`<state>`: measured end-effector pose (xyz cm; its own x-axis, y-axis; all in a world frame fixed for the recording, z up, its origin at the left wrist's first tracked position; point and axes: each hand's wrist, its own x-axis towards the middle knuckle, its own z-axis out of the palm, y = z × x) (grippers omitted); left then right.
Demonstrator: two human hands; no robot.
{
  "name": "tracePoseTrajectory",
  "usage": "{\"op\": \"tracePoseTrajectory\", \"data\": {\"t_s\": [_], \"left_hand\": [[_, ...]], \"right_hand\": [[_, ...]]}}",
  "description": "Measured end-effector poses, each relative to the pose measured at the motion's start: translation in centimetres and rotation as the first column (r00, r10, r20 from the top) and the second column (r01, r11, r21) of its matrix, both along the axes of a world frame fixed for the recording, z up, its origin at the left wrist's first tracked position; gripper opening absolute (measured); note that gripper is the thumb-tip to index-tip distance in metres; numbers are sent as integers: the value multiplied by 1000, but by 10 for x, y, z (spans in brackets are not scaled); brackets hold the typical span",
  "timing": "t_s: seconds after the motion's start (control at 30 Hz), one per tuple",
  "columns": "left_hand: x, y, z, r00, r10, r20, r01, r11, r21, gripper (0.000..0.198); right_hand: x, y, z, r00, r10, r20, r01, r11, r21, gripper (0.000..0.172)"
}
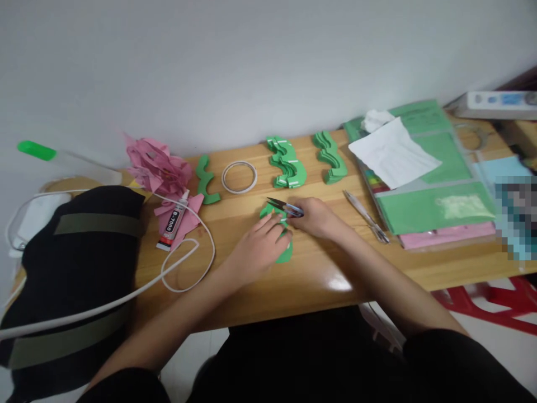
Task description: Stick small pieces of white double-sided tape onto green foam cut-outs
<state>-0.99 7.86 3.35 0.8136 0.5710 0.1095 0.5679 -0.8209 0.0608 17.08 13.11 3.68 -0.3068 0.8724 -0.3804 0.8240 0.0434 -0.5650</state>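
The green paper piece [286, 255] lies on the table [235, 221] beneath my left hand [260, 244], whose fingers rest across it; whether they pinch it, I cannot tell. My right hand [315, 217] grips the scissors [288, 209], blades pointing left over the piece's far end. Beyond both hands stands a stack of wavy green cutouts [289, 162]. A tape roll [239, 191] sits beyond my left hand, a glue tube [173, 224] to its left; a pen [364, 215] lies right of my right hand.
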Motion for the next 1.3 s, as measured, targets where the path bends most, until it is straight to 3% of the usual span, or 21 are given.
{"op": "tracePoseTrajectory", "data": {"t_s": [0.1,0.2,0.43,0.6,0.77,0.97,1.3], "left_hand": [[-7,18,3,992,-120,26,122,984,-129,30],[-10,23,6,983,-164,86,180,955,-234,31],[-3,-1,6,991,-77,111,110,940,-322,41],[-4,-4,-2,992,-70,103,99,947,-307,42],[-6,-4,-9,986,-73,149,111,957,-267,47],[-7,-6,-14,978,-71,194,119,960,-253,47],[-8,-8,-20,975,-58,214,109,966,-236,47]], "right_hand": [[-1,3,5,1000,25,17,-24,1000,-11,2],[0,5,10,998,47,29,-47,999,-21,5],[7,3,17,965,228,133,-227,974,-18,15],[2,-4,19,947,207,245,-204,978,-35,22],[6,-11,14,983,129,132,-124,991,-51,21],[20,-13,3,984,105,-144,-115,992,-59,20],[24,-16,0,989,76,-129,-87,992,-87,22]]}}
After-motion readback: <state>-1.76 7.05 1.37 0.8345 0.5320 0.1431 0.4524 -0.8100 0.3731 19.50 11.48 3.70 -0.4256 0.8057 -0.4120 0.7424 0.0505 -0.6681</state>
